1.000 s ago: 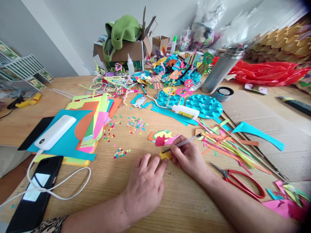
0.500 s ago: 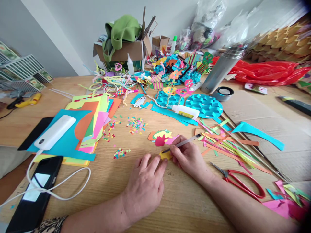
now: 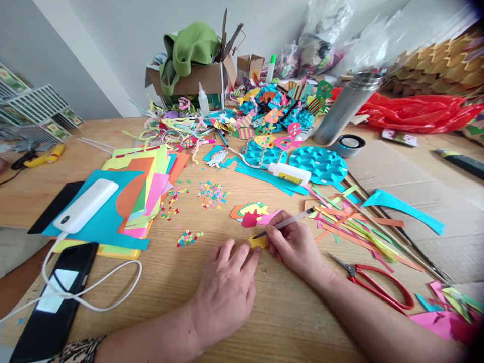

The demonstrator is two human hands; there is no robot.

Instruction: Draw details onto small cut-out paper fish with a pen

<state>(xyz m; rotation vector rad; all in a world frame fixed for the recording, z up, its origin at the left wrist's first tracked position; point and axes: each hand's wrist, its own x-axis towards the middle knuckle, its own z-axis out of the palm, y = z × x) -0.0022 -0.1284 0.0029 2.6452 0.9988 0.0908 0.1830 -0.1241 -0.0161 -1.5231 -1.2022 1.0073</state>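
Note:
My right hand [image 3: 293,247] grips a slim pen [image 3: 295,219] with a clear barrel, its dark tip on a small yellow paper cut-out [image 3: 257,241]. My left hand [image 3: 227,290] lies flat on the table, fingers stretched out, index fingertip at the cut-out's near left edge. Part of the cut-out is hidden by my fingers. Just beyond it lie several paper fish shapes, with a red fish [image 3: 250,219] on top. To their left are a pile of round paper dots [image 3: 188,238] and a heap of tiny colored paper bits [image 3: 212,194].
Red-handled scissors [image 3: 381,287] and loose paper strips [image 3: 363,229] lie right. A colored paper stack [image 3: 151,171], a white power bank [image 3: 86,205] and a phone [image 3: 41,322] are left. A glue bottle [image 3: 291,174], blue egg-tray discs [image 3: 317,165] and a steel flask [image 3: 347,108] stand behind.
The pen tip and my right hand have shifted very slightly over the yellow cut-out. My left hand stays in place, and the view has moved a little.

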